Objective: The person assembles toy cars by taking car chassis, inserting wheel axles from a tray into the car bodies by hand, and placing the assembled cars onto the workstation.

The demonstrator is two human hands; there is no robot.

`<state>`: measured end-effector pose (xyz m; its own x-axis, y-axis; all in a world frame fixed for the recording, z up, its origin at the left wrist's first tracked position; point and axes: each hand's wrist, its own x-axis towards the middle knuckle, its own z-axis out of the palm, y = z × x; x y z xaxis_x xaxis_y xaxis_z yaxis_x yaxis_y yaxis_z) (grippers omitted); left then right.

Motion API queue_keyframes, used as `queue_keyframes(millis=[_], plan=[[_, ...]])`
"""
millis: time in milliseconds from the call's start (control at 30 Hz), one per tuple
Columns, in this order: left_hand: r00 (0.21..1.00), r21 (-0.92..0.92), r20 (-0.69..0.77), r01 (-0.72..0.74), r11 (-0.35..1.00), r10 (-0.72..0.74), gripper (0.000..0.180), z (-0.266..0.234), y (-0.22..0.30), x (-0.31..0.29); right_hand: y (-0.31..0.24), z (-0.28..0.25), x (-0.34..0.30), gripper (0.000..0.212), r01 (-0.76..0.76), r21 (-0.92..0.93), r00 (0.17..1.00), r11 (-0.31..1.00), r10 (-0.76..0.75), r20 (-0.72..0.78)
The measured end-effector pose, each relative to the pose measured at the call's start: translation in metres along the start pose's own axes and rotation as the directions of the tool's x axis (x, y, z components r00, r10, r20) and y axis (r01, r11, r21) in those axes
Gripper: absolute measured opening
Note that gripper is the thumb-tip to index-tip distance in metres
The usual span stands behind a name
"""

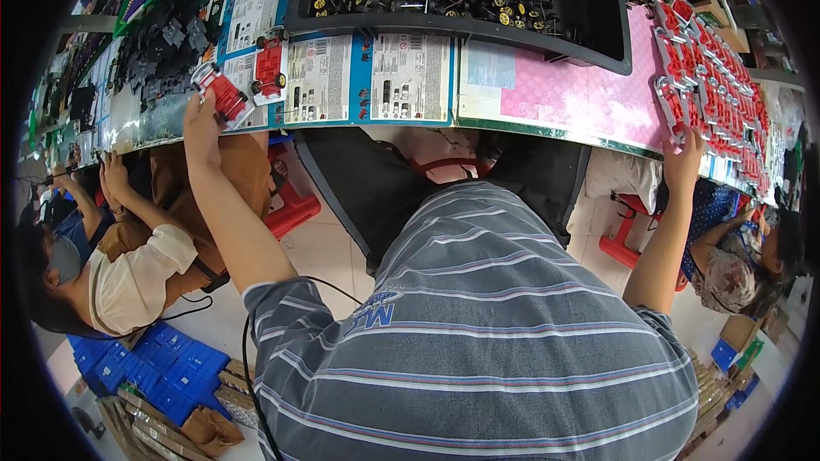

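My left hand [202, 124] is closed on the near end of a red and white toy car [224, 96] at the table's left part. Right beside it lies another toy car [268, 71], red underside up, with black wheels fitted. Far to the right, my right hand [683, 156] reaches the table edge, its fingertips closed on a red and white toy car body [677, 109] at the near end of packed rows. Those rows of toy car bodies [722, 85] show red undersides; no wheels can be made out on them.
A black tray [461, 27] full of small wheels with yellow hubs and metal axles stands ahead. Printed card sheets [320, 77] and a pink sheet [555, 90] cover the table. Dark plastic parts [162, 51] are heaped left. A co-worker [137, 273] sits left, another [726, 269] right.
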<state>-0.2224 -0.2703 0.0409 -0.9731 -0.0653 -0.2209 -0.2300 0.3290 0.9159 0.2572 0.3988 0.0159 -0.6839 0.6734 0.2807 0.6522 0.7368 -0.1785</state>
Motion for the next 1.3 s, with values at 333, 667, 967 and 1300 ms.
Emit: queue_keyframes(millis=[333, 667, 967, 1300], plan=[[0.994, 0.468, 0.107, -0.066, 0.882, 0.017, 0.056, 0.032, 0.015, 0.024, -0.017, 0.003, 0.014, 0.046, -0.101, -0.06, 0.99, 0.993, 0.094, -0.106], [0.596, 0.44, -0.1, -0.692, 0.573, 0.797, 0.016, 0.141, 0.045, -0.144, -0.049, -0.018, -0.001, 0.051, -0.358, 0.284, 0.92, 0.889, 0.388, -0.054], [0.399, -0.583, 0.808, 0.44, 0.682, 0.433, 0.076, 0.253, 0.034, -0.269, -0.224, -0.09, -0.025, 0.072, 0.039, 0.895, 0.861, 0.445, -0.47, 0.196], [0.533, -0.606, 0.774, 0.472, 0.64, 0.34, 0.048, 0.244, 0.039, -0.25, -0.275, 0.027, 0.157, 0.032, 0.729, 0.394, 0.609, 0.56, -0.793, 0.002]])
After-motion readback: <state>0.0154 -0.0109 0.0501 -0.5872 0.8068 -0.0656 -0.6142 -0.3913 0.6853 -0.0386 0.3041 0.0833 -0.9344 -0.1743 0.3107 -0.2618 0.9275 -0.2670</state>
